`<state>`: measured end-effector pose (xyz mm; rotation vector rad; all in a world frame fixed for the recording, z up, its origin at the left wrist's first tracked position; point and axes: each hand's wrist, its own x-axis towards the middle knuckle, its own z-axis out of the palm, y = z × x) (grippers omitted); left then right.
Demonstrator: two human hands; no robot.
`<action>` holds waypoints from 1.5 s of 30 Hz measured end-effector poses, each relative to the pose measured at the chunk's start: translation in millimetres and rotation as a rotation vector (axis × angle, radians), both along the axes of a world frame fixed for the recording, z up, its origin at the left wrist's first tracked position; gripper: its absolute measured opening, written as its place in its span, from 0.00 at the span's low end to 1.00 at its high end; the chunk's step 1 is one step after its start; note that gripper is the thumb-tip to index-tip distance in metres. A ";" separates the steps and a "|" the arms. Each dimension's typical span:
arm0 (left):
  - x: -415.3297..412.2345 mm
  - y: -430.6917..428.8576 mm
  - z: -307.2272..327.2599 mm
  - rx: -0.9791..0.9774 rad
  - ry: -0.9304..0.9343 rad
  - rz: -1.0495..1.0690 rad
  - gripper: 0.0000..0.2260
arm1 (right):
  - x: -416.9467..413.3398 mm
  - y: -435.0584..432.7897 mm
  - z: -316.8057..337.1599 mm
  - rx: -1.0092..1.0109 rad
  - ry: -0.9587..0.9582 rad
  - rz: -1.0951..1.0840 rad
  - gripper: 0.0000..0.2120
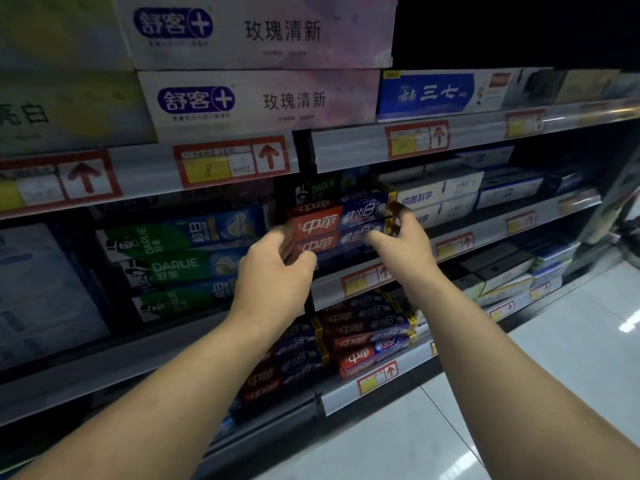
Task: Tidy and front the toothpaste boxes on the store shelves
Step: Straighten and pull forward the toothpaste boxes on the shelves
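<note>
Red-and-blue cardboard toothpaste boxes [343,225], lying flat in a short stack on the middle grey metal shelf [327,294], caught between both hands. Left hand [277,271] curled round the left end of the stack, thumb low at the front, fingers tucked behind and partly hidden. Right hand [407,244] clamped on the right end, thumb flat across the front face, fingertips hooked round the yellow end flap. So: both grips closed on the stack, not spread apart.

Probably about squaring the lot up and bringing it to the shelf lip. Easy to botch from here: squeezing harder on one side and skewing the stack, or dragging only the top boxes and leaving the bottom one behind. Also a fair chance of bumping the dark green box [315,188] sitting just above, or nudging the green-and-blue boxes [173,244] packed just beside on the left, a couple of those flipped the wrong way up.

Shelf contents otherwise: white boxes [440,197] just to the right, more red-and-blue ones [363,336] heaped untidily one shelf down, big white-and-pink boxes [259,98] up top.
</note>
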<state>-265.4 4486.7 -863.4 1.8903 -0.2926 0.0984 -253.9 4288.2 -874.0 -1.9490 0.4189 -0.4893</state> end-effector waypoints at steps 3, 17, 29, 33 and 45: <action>-2.4 -0.5 2.7 -0.042 0.002 0.014 0.16 | 0.5 0.3 3.1 0.070 -0.064 -0.017 0.36; -26.5 8.0 2.8 -0.390 -0.088 0.060 0.20 | -18.7 3.5 -10.4 0.154 -0.332 -0.224 0.20; -88.9 28.5 -92.1 -0.492 0.090 0.295 0.20 | -36.5 39.4 -67.7 0.207 -0.207 -0.274 0.11; -111.1 47.0 -134.2 -0.449 0.197 0.359 0.20 | -50.0 59.8 -111.3 0.248 -0.064 -0.260 0.08; -100.3 85.9 -214.4 -0.298 0.458 0.438 0.20 | -64.3 91.4 -200.2 0.403 0.411 -0.196 0.08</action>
